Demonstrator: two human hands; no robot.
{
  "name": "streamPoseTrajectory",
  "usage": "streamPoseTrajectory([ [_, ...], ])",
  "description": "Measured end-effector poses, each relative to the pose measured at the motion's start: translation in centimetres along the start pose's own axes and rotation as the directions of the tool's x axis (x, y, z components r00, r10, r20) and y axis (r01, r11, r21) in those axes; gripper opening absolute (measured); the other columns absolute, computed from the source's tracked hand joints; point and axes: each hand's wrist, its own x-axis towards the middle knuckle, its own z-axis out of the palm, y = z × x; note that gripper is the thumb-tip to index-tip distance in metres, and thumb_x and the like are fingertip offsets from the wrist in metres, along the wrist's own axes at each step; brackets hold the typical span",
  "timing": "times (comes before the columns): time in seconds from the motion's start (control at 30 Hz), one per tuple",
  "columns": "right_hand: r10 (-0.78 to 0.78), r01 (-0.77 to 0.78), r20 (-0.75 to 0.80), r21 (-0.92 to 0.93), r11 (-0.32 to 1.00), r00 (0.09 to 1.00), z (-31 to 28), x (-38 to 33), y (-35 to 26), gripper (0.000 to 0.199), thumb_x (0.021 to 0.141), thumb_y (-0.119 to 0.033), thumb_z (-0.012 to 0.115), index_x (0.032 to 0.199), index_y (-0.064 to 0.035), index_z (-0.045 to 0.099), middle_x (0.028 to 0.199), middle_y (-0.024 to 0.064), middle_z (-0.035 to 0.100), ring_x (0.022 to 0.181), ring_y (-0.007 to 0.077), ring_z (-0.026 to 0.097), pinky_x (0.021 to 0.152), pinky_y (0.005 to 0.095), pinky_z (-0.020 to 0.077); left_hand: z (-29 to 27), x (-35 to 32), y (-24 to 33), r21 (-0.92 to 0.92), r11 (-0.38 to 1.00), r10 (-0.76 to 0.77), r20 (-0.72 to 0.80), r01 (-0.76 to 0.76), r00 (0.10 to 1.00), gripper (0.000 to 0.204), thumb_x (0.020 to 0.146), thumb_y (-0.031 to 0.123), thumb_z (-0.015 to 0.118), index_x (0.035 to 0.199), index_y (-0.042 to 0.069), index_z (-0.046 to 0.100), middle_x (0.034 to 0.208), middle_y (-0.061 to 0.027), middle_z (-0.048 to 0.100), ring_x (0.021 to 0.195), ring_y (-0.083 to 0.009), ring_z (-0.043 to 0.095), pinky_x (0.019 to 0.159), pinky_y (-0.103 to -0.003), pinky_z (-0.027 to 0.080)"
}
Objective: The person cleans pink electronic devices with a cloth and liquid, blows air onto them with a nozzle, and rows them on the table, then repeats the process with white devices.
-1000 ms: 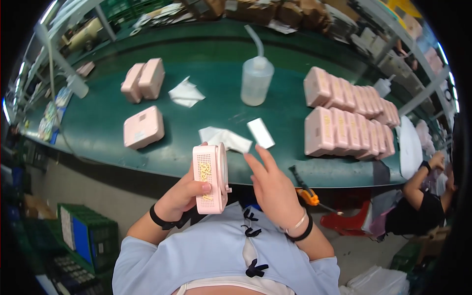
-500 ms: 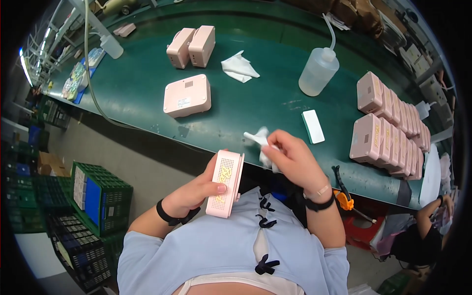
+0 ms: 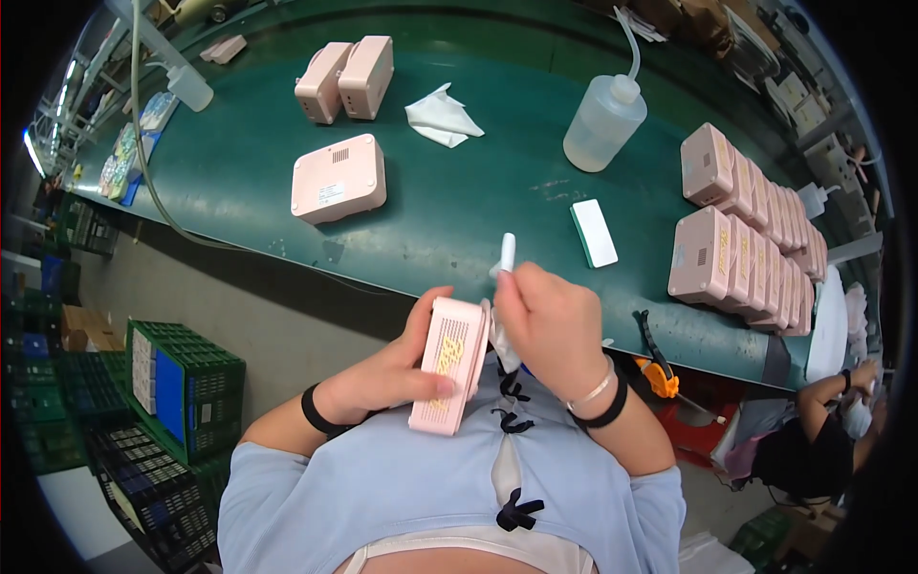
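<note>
Nearest: my left hand (image 3: 378,378) grips the pink case (image 3: 448,368), thumb laid across its lettered, perforated face, fingers around the side away from me. The case is in the air, between my body and the near edge of the desk (image 3: 430,249), not resting on it. Its long axis runs from my body toward the desk, far end tipped slightly right; the lettered side faces up and left.

My right hand (image 3: 555,325) is closed on a white cloth (image 3: 503,349), bunched, one rolled end poking out toward the desk.

Key relation: right hand and cloth lie immediately right of the case, along the side opposite my left palm. Left hand is nearer, in contact. Whether the cloth presses the case: cannot tell.

Farther: a white-topped block (image 3: 596,234) lies inside the desk's near edge, right of centre; a pink case lying flat (image 3: 339,182) to the left. Beyond, a squeeze bottle (image 3: 604,124); rows of pink cases (image 3: 703,253) toward the right end.
</note>
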Motion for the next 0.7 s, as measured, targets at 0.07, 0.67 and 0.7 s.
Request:
streamPoseTrajectory([
  [0.07, -0.066, 0.064, 0.030, 0.043, 0.997, 0.997, -0.8, -0.7, -1.0, 0.023, 0.085, -0.015, 0.069, 0.070, -0.0091, 0.052, 0.058, 0.0081, 0.056, 0.050, 0.0272, 0.058, 0.046, 0.0394, 0.0449, 0.2, 0.4, 0.2, -0.166, 0.985, -0.058, -0.042, 0.050, 0.997, 0.109, 0.080, 0.018, 0.069, 0.156, 0.017, -0.010, 0.147, -0.0116, 0.034, 0.137, -0.0221, 0.036, 0.112, -0.039, 0.031],
  [0.67, 0.039, -0.047, -0.107, -0.076, 0.996, 0.993, -2.4, -0.8, 3.5, 0.034, 0.089, -0.023, 0.069, 0.112, -0.0011, 0.058, 0.103, 0.0180, 0.065, 0.076, 0.0308, 0.067, 0.060, 0.0381, 0.0527, -0.7, 4.0, -1.7, -0.779, 0.609, 0.349, 0.091, -0.152, 0.933, 0.113, 0.060, 0.030, 0.084, 0.154, 0.017, 0.022, 0.149, -0.0226, 0.038, 0.137, -0.0464, 0.039, 0.111, -0.060, 0.037],
  [0.7, 0.133, -0.146, 0.177, 0.065, 0.987, 0.975, -3.5, -1.8, 3.7, 0.041, 0.088, -0.023, 0.070, 0.119, -0.0022, 0.055, 0.108, 0.0173, 0.063, 0.082, 0.0295, 0.067, 0.065, 0.0372, 0.0535, -0.6, 4.3, -1.7, -0.749, 0.621, 0.389, 0.038, -0.231, 0.920, 0.112, 0.059, 0.030, 0.083, 0.153, 0.015, 0.024, 0.148, -0.0229, 0.039, 0.137, -0.0464, 0.038, 0.111, -0.060, 0.037],
])
